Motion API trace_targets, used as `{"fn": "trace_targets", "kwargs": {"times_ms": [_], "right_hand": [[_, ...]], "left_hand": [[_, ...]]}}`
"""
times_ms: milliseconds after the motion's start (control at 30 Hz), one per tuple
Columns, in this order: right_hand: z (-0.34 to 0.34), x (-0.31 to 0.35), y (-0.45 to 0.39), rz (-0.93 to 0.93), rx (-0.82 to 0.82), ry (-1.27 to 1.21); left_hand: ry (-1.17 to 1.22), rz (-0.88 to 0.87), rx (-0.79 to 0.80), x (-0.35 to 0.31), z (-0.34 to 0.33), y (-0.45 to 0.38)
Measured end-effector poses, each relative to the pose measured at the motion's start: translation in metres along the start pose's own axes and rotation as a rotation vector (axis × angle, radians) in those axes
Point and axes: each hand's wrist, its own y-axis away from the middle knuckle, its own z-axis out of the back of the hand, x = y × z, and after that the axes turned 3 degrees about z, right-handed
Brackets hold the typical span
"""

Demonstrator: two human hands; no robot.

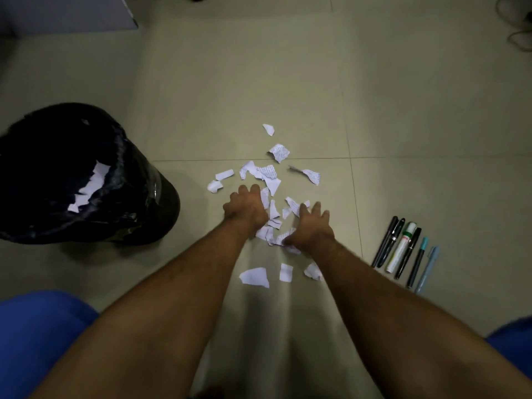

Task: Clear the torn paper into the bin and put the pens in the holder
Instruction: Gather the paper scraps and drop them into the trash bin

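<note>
Several torn white paper scraps (pixel 278 152) lie scattered on the tiled floor in the middle of the view. My left hand (pixel 247 208) rests palm down on the left side of the pile, fingers bent over scraps. My right hand (pixel 312 226) lies palm down on the right side with fingers spread, thumb touching scraps between the hands. A black bin (pixel 138 191) lined with a black bag stands at the left and holds some white paper (pixel 92 185). Several pens and a white marker (pixel 403 249) lie side by side on the floor at the right.
Floor tiles (pixel 403 110) stretch around the pile. My blue-clad knees (pixel 37 335) frame the bottom corners. A grey panel (pixel 66 12) sits at the top left and dark cables (pixel 518 33) at the top right. No pen holder is in view.
</note>
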Motion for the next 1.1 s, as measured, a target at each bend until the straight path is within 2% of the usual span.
{"fn": "trace_targets", "kwargs": {"times_ms": [100, 267, 533, 633, 767, 833, 900, 1033, 1100], "right_hand": [[-0.012, 0.006, 0.008, -0.004, -0.023, 0.042], [-0.011, 0.015, 0.005, -0.041, 0.009, 0.107], [-0.008, 0.019, 0.002, -0.025, 0.044, 0.143], [-0.008, 0.016, 0.003, -0.010, 0.029, 0.142], [-0.013, 0.013, 0.001, 0.007, 0.004, 0.157], [-0.014, 0.012, -0.001, 0.009, 0.010, 0.162], [-0.013, 0.010, -0.003, 0.018, 0.008, 0.162], [-0.006, 0.008, -0.001, 0.033, -0.036, 0.149], [-0.003, 0.002, -0.001, 0.034, -0.164, 0.176]], "left_hand": [[-0.065, 0.010, 0.037, 0.000, 0.003, -0.005], [-0.172, 0.049, 0.305, 0.009, -0.025, -0.008], [-0.221, 0.090, 0.274, -0.001, -0.036, -0.014], [-0.290, 0.032, 0.216, -0.006, -0.026, -0.016], [-0.243, -0.139, -0.140, -0.010, -0.008, -0.028], [-0.154, -0.184, -0.250, -0.016, -0.003, -0.042], [-0.127, -0.235, -0.250, -0.023, -0.001, -0.061], [-0.204, -0.363, -0.071, -0.029, -0.013, -0.076], [-0.157, -0.396, -0.199, -0.028, -0.023, -0.069]]}}
